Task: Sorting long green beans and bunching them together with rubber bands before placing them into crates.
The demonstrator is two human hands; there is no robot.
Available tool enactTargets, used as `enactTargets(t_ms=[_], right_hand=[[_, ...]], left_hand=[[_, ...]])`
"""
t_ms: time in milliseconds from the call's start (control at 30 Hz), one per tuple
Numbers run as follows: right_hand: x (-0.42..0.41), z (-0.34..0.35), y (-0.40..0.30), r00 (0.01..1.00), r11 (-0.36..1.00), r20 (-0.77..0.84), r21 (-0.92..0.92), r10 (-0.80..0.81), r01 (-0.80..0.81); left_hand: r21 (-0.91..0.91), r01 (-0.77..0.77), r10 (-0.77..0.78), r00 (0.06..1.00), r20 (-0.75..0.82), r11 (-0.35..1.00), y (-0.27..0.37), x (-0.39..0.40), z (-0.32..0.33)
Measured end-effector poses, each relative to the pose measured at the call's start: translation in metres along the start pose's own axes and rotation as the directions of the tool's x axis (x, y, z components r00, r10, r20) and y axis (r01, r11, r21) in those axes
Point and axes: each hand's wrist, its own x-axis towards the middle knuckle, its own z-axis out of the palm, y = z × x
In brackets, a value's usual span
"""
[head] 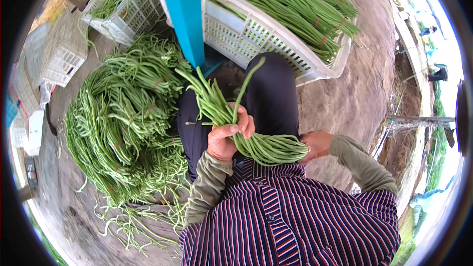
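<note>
My left hand (230, 133) is closed around a bundle of green yardlong beans (275, 148), held above my lap. The bean tips stick out past its thumb and fingers, and one longer bean (248, 81) stands out from the rest. At the bundle's right end is my right hand (317, 145), seen from its back and gripping there; its fingertips are hidden. A reddish rubber band (307, 147) shows beside that hand. To the left on the ground lies a large heap of yardlong beans (122, 125), with several bunches tied by red bands.
A white plastic crate (255, 40) ahead holds long banded bean bunches (295, 11). A blue post (186, 18) rises between it and a smaller bean crate (135, 18). Another crate (66, 62) stands far left. Loose beans (136, 225) are scattered on the ground at lower left.
</note>
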Motion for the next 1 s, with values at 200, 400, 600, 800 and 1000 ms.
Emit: enactTargets(t_ms=[200,400,600,800,1000], right_hand=[[-0.004,0.014,-0.011,0.985,0.985,-0.032,0.048,0.167,-0.165],[-0.034,-0.006,-0.007,0.969,0.989,-0.199,0.041,0.148,-0.142],[-0.077,-0.063,0.000,0.824,0.987,-0.549,0.138,0.144,-0.081],[-0.094,-0.126,0.009,0.584,0.997,-0.809,0.044,0.070,-0.059],[-0.098,-0.196,0.068,0.443,0.992,-0.888,0.111,0.122,-0.051]], left_hand=[[0.063,-0.064,0.073,0.985,-0.155,0.996,0.000,-0.005,0.009],[0.290,-0.114,0.137,0.989,-0.061,0.950,0.013,0.014,0.051],[0.483,-0.191,0.151,0.981,0.120,0.854,0.037,0.070,0.113],[0.638,-0.222,0.182,0.975,0.130,0.737,0.058,0.137,0.162],[0.478,-0.092,0.061,0.995,0.080,0.873,0.069,0.253,0.174]])
